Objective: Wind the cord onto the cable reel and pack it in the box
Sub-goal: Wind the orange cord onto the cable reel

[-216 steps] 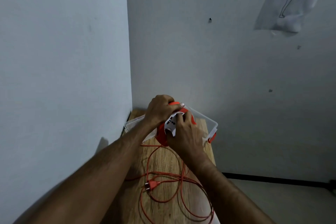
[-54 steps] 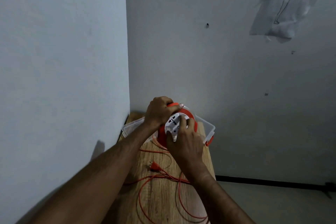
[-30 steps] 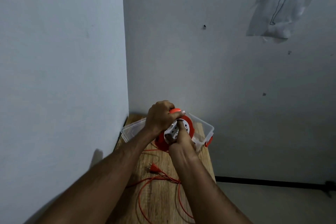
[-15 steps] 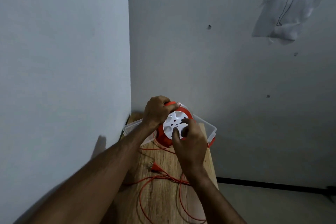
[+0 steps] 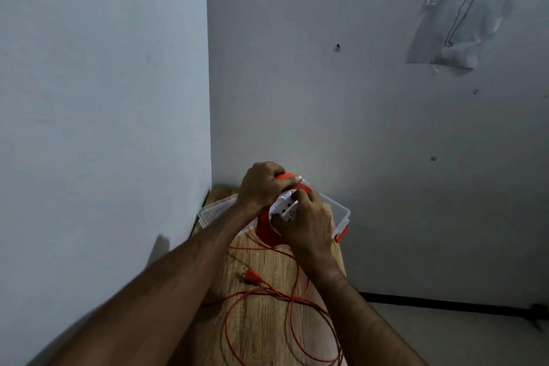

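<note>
The left hand [image 5: 261,184] grips the handle of the round orange plastic cable reel [image 5: 269,230]; the right hand [image 5: 309,221] clasps its white hub. Loose orange cord [image 5: 292,315] trails toward the person across the wooden worktop [image 5: 267,261].

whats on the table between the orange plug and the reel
In the head view, one orange cord strand crosses the bare wooden table between the plug and the cable reel; nothing else lies there.
</note>
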